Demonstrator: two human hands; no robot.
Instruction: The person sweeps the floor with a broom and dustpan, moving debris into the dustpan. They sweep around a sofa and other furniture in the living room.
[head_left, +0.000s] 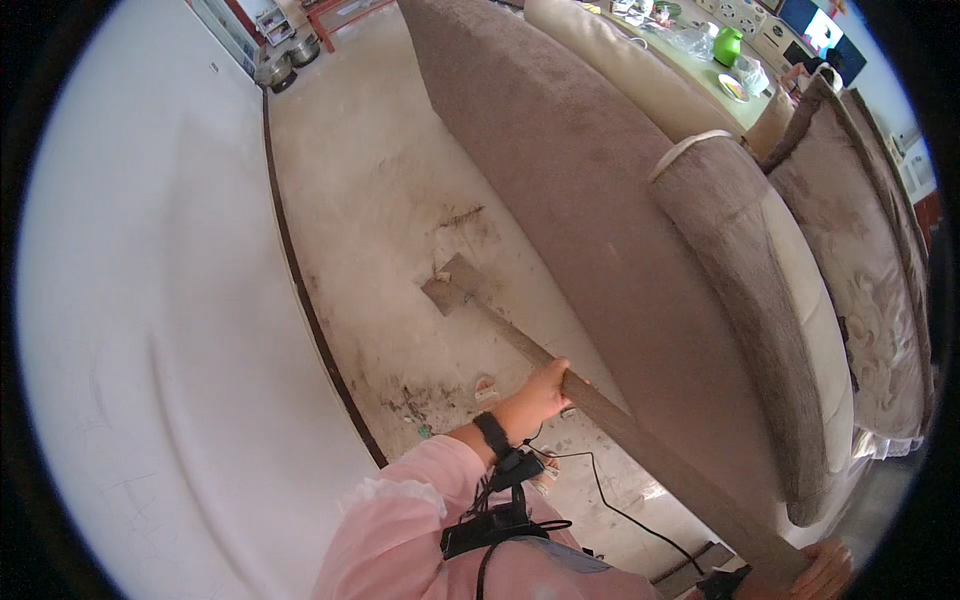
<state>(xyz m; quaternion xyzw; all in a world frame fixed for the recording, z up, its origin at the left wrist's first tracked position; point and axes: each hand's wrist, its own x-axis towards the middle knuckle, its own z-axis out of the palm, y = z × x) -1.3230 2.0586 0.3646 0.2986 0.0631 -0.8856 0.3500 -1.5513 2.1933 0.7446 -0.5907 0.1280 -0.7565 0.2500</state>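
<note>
A long wooden handle (667, 450) runs slantwise from the lower right to a flat metal blade (454, 285) resting on the stained floor, with a small pale scrap on it. Around the middle of the handle my left hand (550, 386) is closed, a black band on its wrist. My right hand (817, 574) grips the handle's near end at the lower right, partly cut off by the picture's rim. Dark scuff marks (459, 217) lie on the floor just beyond the blade.
A white wall (187, 300) with a dark skirting strip stands on the left. Along the right is a brown sofa (570, 195). Metal pots (276, 71) sit at the far left. A table (694, 75) holds a green jug (727, 46). Near my body hangs a black cable (600, 491). Another person is partly visible beyond.
</note>
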